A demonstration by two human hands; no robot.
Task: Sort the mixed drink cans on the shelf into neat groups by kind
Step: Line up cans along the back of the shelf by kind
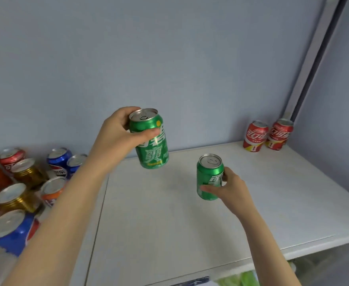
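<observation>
Blue can sat nearest, 8 o'clock. L hand gripped a green can aloft, centre; R hand clasped another, 4 o'clock. Prob. light, slick, dentable; hold mid-body.

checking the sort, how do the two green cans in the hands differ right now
The green aluminium can in the left hand is held higher, clear of the white shelf, and tilted; the green aluminium can in the right hand sits lower, nearly upright. The left hand grips its can near the top; the right hand grips lower down. Both share the same green design and are unopened.
</observation>
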